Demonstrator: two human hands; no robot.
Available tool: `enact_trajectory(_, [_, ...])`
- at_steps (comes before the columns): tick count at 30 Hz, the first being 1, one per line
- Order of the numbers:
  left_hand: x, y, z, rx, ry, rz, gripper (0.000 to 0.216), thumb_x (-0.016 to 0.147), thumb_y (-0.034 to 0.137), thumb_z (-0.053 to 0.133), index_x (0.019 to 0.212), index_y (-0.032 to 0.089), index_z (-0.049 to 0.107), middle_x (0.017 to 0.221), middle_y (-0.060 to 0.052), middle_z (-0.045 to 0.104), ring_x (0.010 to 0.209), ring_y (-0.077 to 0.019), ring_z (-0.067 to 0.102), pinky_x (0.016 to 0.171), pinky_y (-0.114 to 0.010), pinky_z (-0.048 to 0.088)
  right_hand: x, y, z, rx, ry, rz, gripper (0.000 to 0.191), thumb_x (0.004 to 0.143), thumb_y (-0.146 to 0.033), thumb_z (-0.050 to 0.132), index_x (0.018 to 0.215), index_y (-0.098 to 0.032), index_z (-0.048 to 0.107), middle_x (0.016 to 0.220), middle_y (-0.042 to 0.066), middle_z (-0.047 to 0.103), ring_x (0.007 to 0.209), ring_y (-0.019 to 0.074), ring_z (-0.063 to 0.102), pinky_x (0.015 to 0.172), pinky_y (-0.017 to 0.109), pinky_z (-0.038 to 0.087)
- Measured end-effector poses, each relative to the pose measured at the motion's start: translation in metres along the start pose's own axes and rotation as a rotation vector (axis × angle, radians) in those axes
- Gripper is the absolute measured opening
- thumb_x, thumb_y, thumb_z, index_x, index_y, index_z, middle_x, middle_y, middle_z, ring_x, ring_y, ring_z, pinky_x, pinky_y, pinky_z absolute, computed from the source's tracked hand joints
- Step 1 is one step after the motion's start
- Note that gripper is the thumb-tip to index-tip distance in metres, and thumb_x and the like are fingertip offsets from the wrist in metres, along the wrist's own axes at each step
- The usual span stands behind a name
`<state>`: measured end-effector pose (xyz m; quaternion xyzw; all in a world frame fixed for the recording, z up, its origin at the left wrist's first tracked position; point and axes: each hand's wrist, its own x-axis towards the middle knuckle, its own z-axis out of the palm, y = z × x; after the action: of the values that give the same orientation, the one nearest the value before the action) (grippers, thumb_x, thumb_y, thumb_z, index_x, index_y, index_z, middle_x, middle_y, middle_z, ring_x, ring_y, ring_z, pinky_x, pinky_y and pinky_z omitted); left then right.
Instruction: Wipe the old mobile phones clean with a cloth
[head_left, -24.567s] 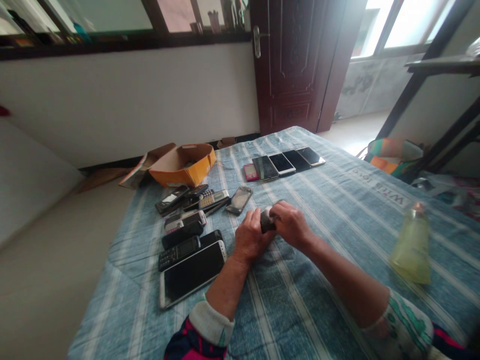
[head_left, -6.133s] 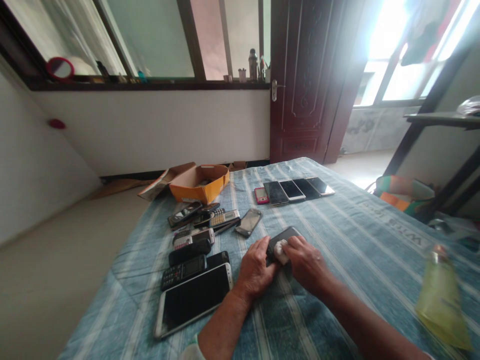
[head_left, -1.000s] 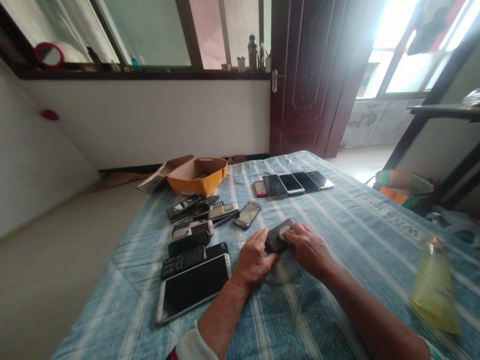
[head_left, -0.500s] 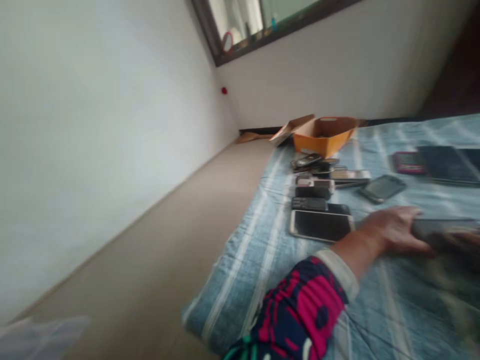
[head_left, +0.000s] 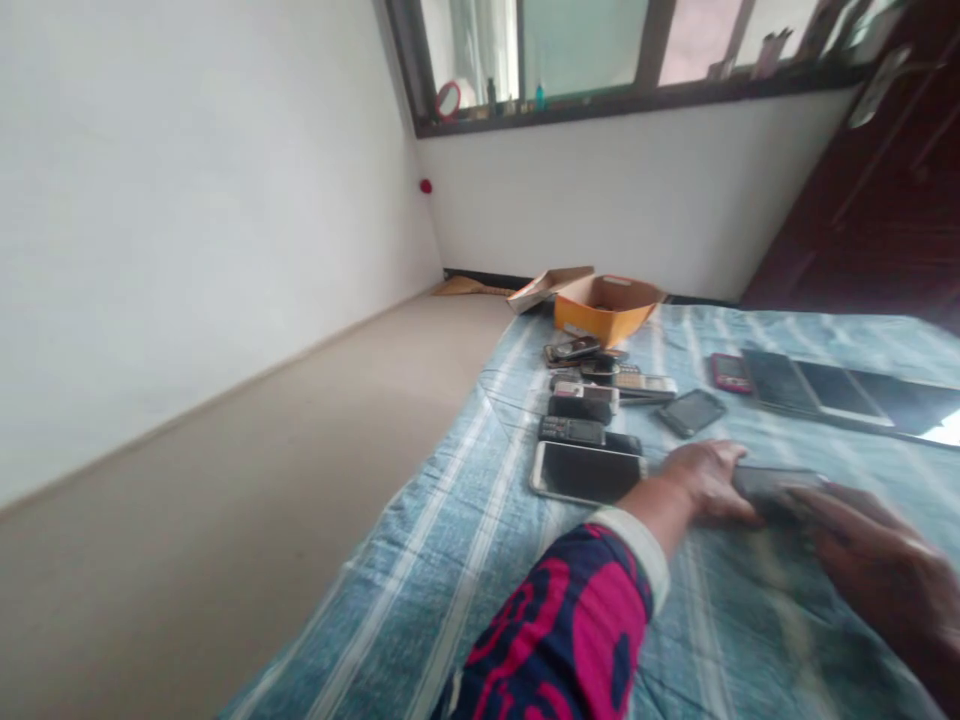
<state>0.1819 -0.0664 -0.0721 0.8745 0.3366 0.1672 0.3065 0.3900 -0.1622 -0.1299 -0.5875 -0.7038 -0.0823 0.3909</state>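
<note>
Low over the blue striped bedspread (head_left: 697, 620), my left hand (head_left: 705, 485) grips the left end of a dark smartphone (head_left: 776, 480) between thumb and fingers. From the right, my right hand (head_left: 870, 550) closes on the phone's other end, its fingers smeared by motion. Whether anything else is in the right fingers, I cannot make out. Just left of my left wrist lies a white-framed smartphone (head_left: 585, 472), screen up. A loose dark phone (head_left: 691, 412) rests beyond my left hand.
Several old keypad phones (head_left: 585, 400) are lined up toward an open orange box (head_left: 600, 318). At right, a red phone (head_left: 730, 372) lies beside a row of smartphones (head_left: 780, 382). The bed's left edge drops to a beige floor (head_left: 300, 440); a dark red door (head_left: 847, 210) stands behind.
The camera view has swung right, bringing the door, more of the phone row and my right hand into sight. Both hands stay at the dark smartphone.
</note>
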Motion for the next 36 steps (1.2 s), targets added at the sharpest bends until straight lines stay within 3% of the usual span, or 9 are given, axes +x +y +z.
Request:
enact_trajectory(4, [-0.007, -0.001, -0.003, -0.054, 0.087, -0.036, 0.077, 0.055, 0.040, 0.080, 0.124, 0.014, 0.055, 0.120, -0.012, 0.063, 0.107, -0.0295, 0.061, 0.092, -0.037, 0.050, 0.028, -0.052, -0.002, -0.185, -0.077, -0.083, 0.042, 0.080, -0.011, 0.042, 0.108, -0.025, 0.069, 0.115, 0.010, 0.064, 0.109, 0.0270, 0.059, 0.090, 0.039, 0.051])
enact_trajectory(8, [-0.013, -0.002, -0.001, -0.034, 0.149, -0.003, 0.063, 0.063, 0.032, 0.072, 0.121, 0.016, 0.055, 0.118, -0.009, 0.063, 0.104, -0.0252, 0.061, 0.093, -0.035, 0.049, 0.033, -0.076, 0.001, -0.201, -0.177, -0.194, 0.044, 0.084, -0.005, 0.038, 0.108, -0.025, 0.069, 0.118, 0.008, 0.064, 0.115, 0.0233, 0.054, 0.091, 0.035, 0.051])
enact_trajectory(10, [-0.015, -0.001, -0.002, -0.013, 0.175, 0.016, 0.057, 0.067, 0.030, 0.068, 0.120, 0.015, 0.055, 0.116, -0.010, 0.063, 0.104, -0.0247, 0.061, 0.093, -0.035, 0.049, 0.034, -0.077, 0.002, -0.219, -0.213, -0.217, 0.046, 0.083, -0.001, 0.038, 0.109, -0.023, 0.069, 0.117, 0.008, 0.064, 0.114, 0.0224, 0.054, 0.092, 0.034, 0.050])
enact_trajectory(13, [-0.019, 0.002, -0.004, -0.009, 0.178, 0.008, 0.050, 0.066, 0.031, 0.068, 0.113, 0.016, 0.058, 0.109, -0.009, 0.064, 0.091, -0.0230, 0.062, 0.080, -0.032, 0.052, 0.038, -0.068, 0.000, -0.271, -0.235, -0.197, 0.045, 0.080, 0.002, 0.040, 0.104, -0.022, 0.070, 0.115, 0.008, 0.064, 0.110, 0.0219, 0.054, 0.090, 0.032, 0.050])
enact_trajectory(20, [-0.022, 0.008, -0.008, 0.009, 0.181, 0.002, 0.049, 0.065, 0.023, 0.068, 0.113, 0.017, 0.058, 0.108, -0.008, 0.063, 0.092, -0.0221, 0.062, 0.080, -0.031, 0.051, 0.045, -0.048, -0.014, -0.410, -0.161, 0.047, 0.041, 0.082, 0.002, 0.038, 0.093, -0.020, 0.071, 0.104, 0.008, 0.066, 0.099, 0.0226, 0.056, 0.081, 0.031, 0.050])
enact_trajectory(24, [-0.022, 0.008, -0.009, 0.000, 0.182, 0.012, 0.055, 0.067, 0.019, 0.066, 0.120, 0.015, 0.054, 0.116, -0.010, 0.063, 0.106, -0.0253, 0.060, 0.091, -0.035, 0.051, 0.046, -0.065, -0.005, -0.303, -0.072, -0.067, 0.037, 0.089, -0.004, 0.038, 0.099, -0.019, 0.070, 0.113, 0.010, 0.063, 0.112, 0.0232, 0.051, 0.094, 0.033, 0.046])
enact_trajectory(28, [-0.021, 0.005, -0.007, -0.024, 0.214, 0.004, 0.070, 0.068, 0.017, 0.066, 0.134, 0.010, 0.043, 0.131, -0.016, 0.057, 0.121, -0.0283, 0.054, 0.105, -0.040, 0.045, 0.052, -0.084, 0.005, -0.232, -0.221, -0.177, 0.032, 0.090, -0.006, 0.044, 0.107, -0.019, 0.067, 0.115, 0.009, 0.063, 0.116, 0.0232, 0.049, 0.096, 0.033, 0.044])
enact_trajectory(32, [-0.020, 0.003, -0.005, -0.032, 0.217, 0.008, 0.073, 0.067, 0.016, 0.066, 0.136, 0.012, 0.043, 0.130, -0.014, 0.058, 0.118, -0.0275, 0.056, 0.099, -0.039, 0.049, 0.060, -0.076, -0.001, -0.320, -0.291, -0.058, 0.031, 0.088, -0.004, 0.045, 0.098, -0.020, 0.069, 0.107, 0.008, 0.064, 0.107, 0.0222, 0.052, 0.089, 0.032, 0.044])
enact_trajectory(36, [-0.020, 0.003, -0.006, -0.014, 0.195, 0.005, 0.071, 0.067, 0.019, 0.067, 0.135, 0.012, 0.045, 0.126, -0.013, 0.060, 0.112, -0.0269, 0.059, 0.094, -0.038, 0.052, 0.063, -0.055, -0.011, -0.418, -0.252, 0.100, 0.033, 0.085, -0.001, 0.044, 0.090, -0.021, 0.070, 0.100, 0.007, 0.065, 0.100, 0.0220, 0.053, 0.084, 0.030, 0.044])
